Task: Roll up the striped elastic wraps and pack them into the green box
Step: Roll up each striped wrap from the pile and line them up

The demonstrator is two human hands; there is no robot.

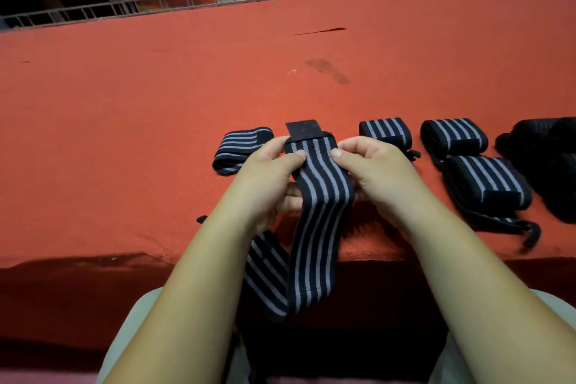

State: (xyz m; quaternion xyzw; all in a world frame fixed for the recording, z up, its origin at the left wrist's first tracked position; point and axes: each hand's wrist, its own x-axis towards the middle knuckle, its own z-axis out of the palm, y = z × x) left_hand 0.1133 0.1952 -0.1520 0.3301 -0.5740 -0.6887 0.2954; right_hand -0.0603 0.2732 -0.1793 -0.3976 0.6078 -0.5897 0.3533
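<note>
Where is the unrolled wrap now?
Head view, centre: left hand and right hand pinch the unrolled wrap over the red table, its tail hanging down.

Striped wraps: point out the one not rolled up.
The wrap pinched between the left hand and right hand: its long striped tail hangs over the edge of the red table, where the other wraps lie bundled.

Left hand [271, 174] and right hand [374, 171] pinch the striped wrap [321, 196], fingers seemingly curled beneath.
</note>
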